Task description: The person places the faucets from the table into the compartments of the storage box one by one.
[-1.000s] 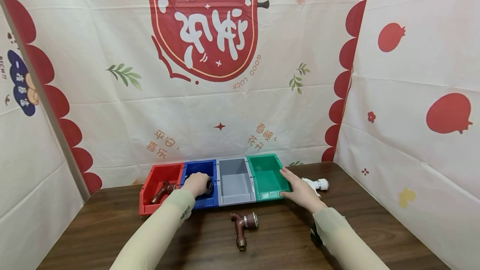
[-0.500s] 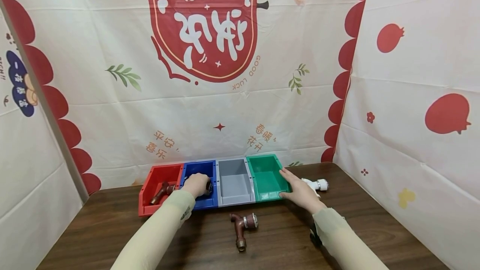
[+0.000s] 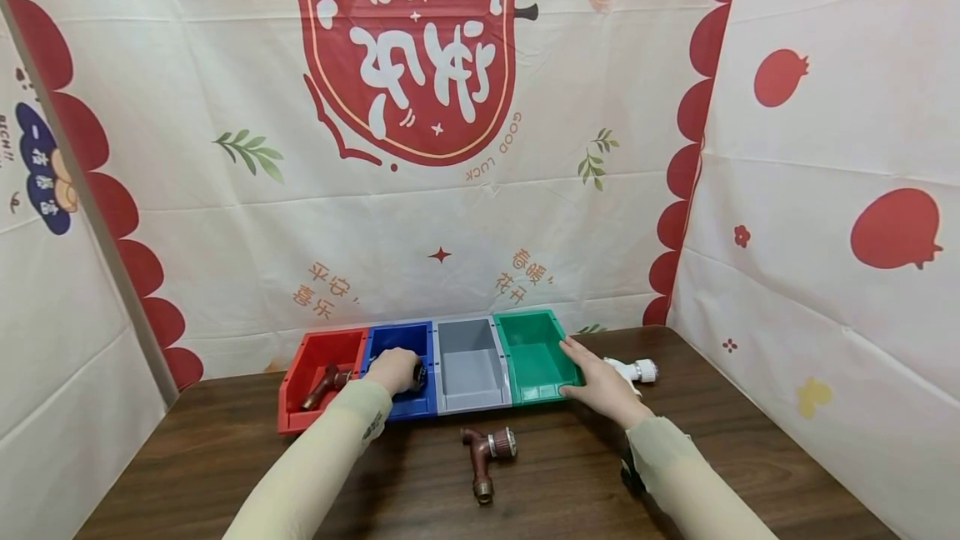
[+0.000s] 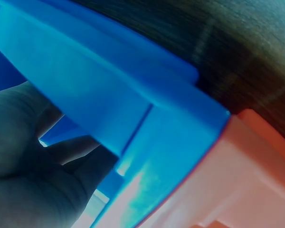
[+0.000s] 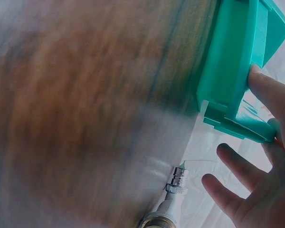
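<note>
My left hand [image 3: 395, 369] reaches down into the blue bin [image 3: 431, 407], its fingers curled over a black tap [image 3: 420, 377] that is mostly hidden. In the left wrist view the fingers of this left hand [image 4: 33, 166] disappear behind the bin's blue wall [image 4: 99, 95]. Over on the right, my right hand [image 3: 603, 386] rests against the side of the green bin [image 3: 536, 361]. Its thumb touches the front corner in the right wrist view, while the other fingers of the right hand [image 5: 261, 175] are spread. A brown tap [image 3: 480, 461] lies on the table in front of the bins.
Between the blue and green bins stands a grey bin [image 3: 472, 361]. The red bin [image 3: 296, 415] at the left end holds a brown tap [image 3: 324, 386]. A white tap [image 3: 637, 370] lies beyond my right hand. The wooden table [image 3: 187, 457] meets cloth walls at back and sides.
</note>
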A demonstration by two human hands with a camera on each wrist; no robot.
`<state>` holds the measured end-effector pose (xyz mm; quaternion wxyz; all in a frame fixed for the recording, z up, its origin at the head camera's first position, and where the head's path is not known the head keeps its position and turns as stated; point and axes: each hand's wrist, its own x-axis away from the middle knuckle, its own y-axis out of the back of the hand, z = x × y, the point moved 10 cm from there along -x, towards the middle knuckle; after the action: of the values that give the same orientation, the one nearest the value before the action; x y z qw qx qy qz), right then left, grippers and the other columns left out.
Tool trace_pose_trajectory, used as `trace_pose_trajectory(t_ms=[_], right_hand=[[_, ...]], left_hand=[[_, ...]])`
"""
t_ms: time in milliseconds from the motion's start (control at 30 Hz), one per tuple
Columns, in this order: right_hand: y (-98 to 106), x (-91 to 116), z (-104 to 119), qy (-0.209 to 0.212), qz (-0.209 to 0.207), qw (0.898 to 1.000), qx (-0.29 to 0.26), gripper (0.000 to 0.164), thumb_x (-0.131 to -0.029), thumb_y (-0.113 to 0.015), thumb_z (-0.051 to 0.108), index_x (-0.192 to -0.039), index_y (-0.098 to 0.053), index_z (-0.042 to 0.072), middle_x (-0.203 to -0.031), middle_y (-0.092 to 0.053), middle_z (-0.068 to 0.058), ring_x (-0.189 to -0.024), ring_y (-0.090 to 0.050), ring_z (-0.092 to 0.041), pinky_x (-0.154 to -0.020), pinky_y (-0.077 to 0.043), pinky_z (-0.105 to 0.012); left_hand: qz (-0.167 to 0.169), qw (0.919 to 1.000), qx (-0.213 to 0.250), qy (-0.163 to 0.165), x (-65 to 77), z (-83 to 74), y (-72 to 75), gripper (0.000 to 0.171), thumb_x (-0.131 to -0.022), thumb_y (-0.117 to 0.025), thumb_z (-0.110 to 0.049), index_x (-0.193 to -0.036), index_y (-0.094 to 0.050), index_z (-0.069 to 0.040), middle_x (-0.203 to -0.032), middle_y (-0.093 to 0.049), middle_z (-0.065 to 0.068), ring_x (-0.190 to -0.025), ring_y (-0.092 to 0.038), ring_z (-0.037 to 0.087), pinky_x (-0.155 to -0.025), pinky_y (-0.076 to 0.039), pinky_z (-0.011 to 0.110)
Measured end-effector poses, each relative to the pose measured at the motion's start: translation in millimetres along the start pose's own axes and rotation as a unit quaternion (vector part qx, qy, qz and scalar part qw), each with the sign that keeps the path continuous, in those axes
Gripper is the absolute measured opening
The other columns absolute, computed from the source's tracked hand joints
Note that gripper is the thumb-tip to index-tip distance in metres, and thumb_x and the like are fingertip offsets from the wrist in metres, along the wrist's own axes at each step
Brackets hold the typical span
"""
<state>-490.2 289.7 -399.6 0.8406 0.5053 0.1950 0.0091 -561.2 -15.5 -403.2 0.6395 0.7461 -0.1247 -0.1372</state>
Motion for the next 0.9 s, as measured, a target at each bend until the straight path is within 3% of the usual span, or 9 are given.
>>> trace_pose_trajectory(t_ms=[433,900], right_hand=[[-2.0,-1.1,-2.7,-0.008,0.014,1.0,-0.004,0.081,-0.085,-0.076,0.023,-0.151,-0.033,0.006,-0.157,-0.027,-0.015,-0.137,-0.035,-0.038,-0.103,-0.036,-0.058],[-1.5,-1.8,-2.5,-0.011,0.013,1.0,-0.005,0.081,-0.085,-0.077,0.022,-0.151,-0.033,0.005,-0.157,-0.027,-0.015,-0.137,-0.034,-0.038,-0.103,-0.035,-0.058]], left_hand=[[0.006,1.0,-0.001,0.006,1.5,1.2,0.5,0.011,-0.085,-0.074,-0.012,-0.094,-0.071,-0.008,-0.086,-0.065,0.006,-0.072,-0.055,0.021,-0.075,-0.055,0.042],[0.019,0.9994,0.021,0.018,0.8,4.5,-1.6,0.029,-0.083,-0.077,-0.017,-0.111,-0.071,-0.01,-0.105,-0.067,0.009,-0.084,-0.058,0.023,-0.083,-0.053,0.049]])
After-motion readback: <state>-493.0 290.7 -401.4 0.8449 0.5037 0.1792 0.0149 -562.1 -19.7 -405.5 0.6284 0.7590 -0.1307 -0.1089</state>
